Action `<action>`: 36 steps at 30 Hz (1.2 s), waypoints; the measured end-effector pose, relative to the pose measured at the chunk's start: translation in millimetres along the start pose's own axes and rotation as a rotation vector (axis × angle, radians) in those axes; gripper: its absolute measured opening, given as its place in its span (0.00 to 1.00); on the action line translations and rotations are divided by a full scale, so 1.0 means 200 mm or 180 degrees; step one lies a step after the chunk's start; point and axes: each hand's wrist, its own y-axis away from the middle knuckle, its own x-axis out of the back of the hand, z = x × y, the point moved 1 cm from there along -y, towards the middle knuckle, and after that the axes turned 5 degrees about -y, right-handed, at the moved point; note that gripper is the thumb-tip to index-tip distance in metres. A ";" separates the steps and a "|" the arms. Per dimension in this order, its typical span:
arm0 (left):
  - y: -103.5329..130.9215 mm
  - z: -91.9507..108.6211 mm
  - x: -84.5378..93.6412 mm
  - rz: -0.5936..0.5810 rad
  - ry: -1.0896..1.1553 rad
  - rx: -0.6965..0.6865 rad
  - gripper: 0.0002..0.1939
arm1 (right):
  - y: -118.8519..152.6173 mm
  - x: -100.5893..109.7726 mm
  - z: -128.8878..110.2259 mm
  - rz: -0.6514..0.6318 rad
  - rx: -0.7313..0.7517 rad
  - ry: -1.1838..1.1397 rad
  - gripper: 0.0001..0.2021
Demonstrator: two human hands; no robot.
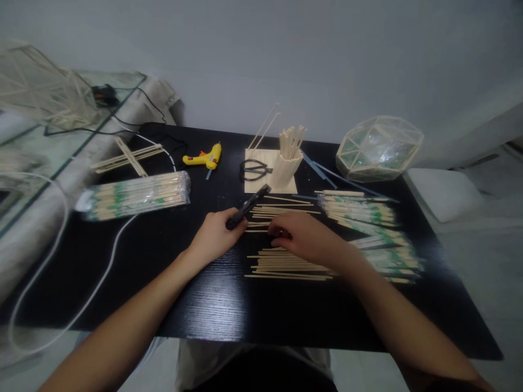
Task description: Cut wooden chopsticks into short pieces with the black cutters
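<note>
My left hand (pixel 216 234) is closed around a black utility knife (pixel 248 207), which points up and to the right over the table. My right hand (pixel 304 237) hovers among loose wooden sticks, its fingers curled together; whatever lies between the fingertips is hidden. Beyond the knife are several thin sticks (pixel 281 209) lying side by side. Nearer to me, a denser row of sticks (pixel 286 262) lies partly under my right hand. Behind them a wooden board (pixel 253 188) carries black-handled scissors (pixel 255 170) and a stick-walled holder (pixel 285 170) full of upright sticks (pixel 292 140).
A yellow glue gun (pixel 204 158) and a bagged stick bundle (pixel 137 196) lie left. More stick packs (pixel 359 209) are at right, below a faceted stick-framed model (pixel 379 149). A white cable (pixel 110 261) loops over the black table (pixel 261 316). Crossed sticks (pixel 129 156) lie back left.
</note>
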 end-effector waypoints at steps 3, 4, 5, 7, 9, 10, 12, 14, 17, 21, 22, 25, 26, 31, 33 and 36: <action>0.00 0.01 0.00 -0.0050 -0.0254 -0.0001 0.13 | 0.00 -0.04 0.00 -0.0400 -0.0065 0.0153 0.06; 0.00 0.01 0.00 -0.0051 -0.0340 0.0005 0.13 | 0.01 -0.05 0.00 -0.0450 -0.0060 0.0184 0.06; 0.00 0.02 0.00 -0.0048 -0.0422 0.0018 0.12 | 0.01 -0.06 0.00 -0.0475 -0.0054 0.0213 0.07; 0.01 0.02 -0.01 -0.0060 -0.0549 0.0030 0.12 | 0.01 -0.07 0.00 -0.0516 -0.0065 0.0260 0.06; 0.00 0.02 -0.01 -0.0081 -0.0624 0.0031 0.11 | 0.01 -0.07 0.00 -0.0586 -0.0093 0.0304 0.05; 0.00 0.02 -0.01 -0.0092 -0.0648 0.0038 0.11 | 0.01 -0.07 0.00 -0.0617 -0.0105 0.0324 0.05; 0.00 0.02 -0.01 -0.0116 -0.0693 0.0075 0.10 | 0.01 -0.07 0.00 -0.0659 -0.0101 0.0337 0.06; 0.00 0.02 -0.01 -0.0141 -0.0730 0.0131 0.10 | 0.01 -0.08 0.00 -0.0667 -0.0087 0.0318 0.07; 0.00 0.02 -0.01 -0.0151 -0.0771 0.0139 0.09 | 0.02 -0.09 0.00 -0.0609 -0.0038 0.0245 0.10; 0.00 0.02 -0.01 -0.0165 -0.0792 0.0105 0.09 | 0.02 -0.06 -0.01 -0.0492 0.0048 0.0094 0.10; 0.00 0.02 -0.01 -0.0174 -0.0779 0.0101 0.08 | 0.02 -0.04 -0.01 -0.0387 0.0115 0.0038 0.09; 0.00 0.02 -0.01 -0.0193 -0.0729 0.0102 0.08 | 0.04 0.05 -0.05 0.0271 0.0498 -0.0211 0.10; 0.00 0.02 -0.01 -0.0191 -0.0716 0.0106 0.08 | 0.05 0.08 -0.06 0.0556 0.0647 -0.0299 0.10; 0.00 0.01 0.00 -0.0071 -0.0468 0.0088 0.10 | 0.12 0.18 -0.11 0.1788 0.0755 -0.0871 0.07; 0.00 0.00 -0.01 0.0019 -0.0249 0.0070 0.13 | 0.14 0.18 -0.12 0.1984 0.0675 -0.1396 0.06; 0.00 0.00 -0.01 0.0202 0.0274 0.0019 0.16 | 0.14 0.17 -0.13 0.1784 0.0603 -0.2403 0.08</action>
